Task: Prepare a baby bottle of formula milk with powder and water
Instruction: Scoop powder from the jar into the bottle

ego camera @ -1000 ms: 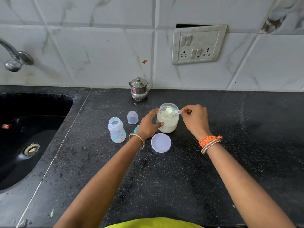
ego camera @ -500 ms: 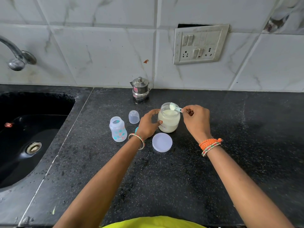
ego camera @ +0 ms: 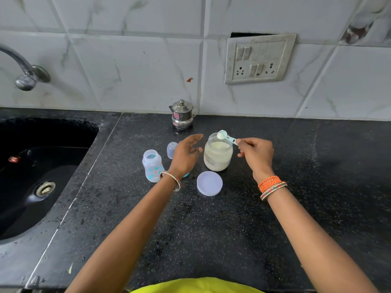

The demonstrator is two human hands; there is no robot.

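Now my right hand [ego camera: 257, 154] pinches the handle of a small pale-blue plastic scoop [ego camera: 226, 137], heaped with white powder, held over the mouth of the clear round jar of cream-coloured formula powder [ego camera: 218, 157]; my left hand [ego camera: 186, 156] hovers just beside the jar with its fingers loose and apart, gripping nothing; the jar's round white lid [ego camera: 209, 183] lies flat on the speckled black stone counter [ego camera: 211, 229], just in front of the jar; the clear, uncapped baby bottle with teal and orange prints [ego camera: 152, 166] stands upright left of my left hand, its clear dome cap [ego camera: 171, 150] just behind it; a small lidded steel pot [ego camera: 182, 114] sits by the tiled wall.
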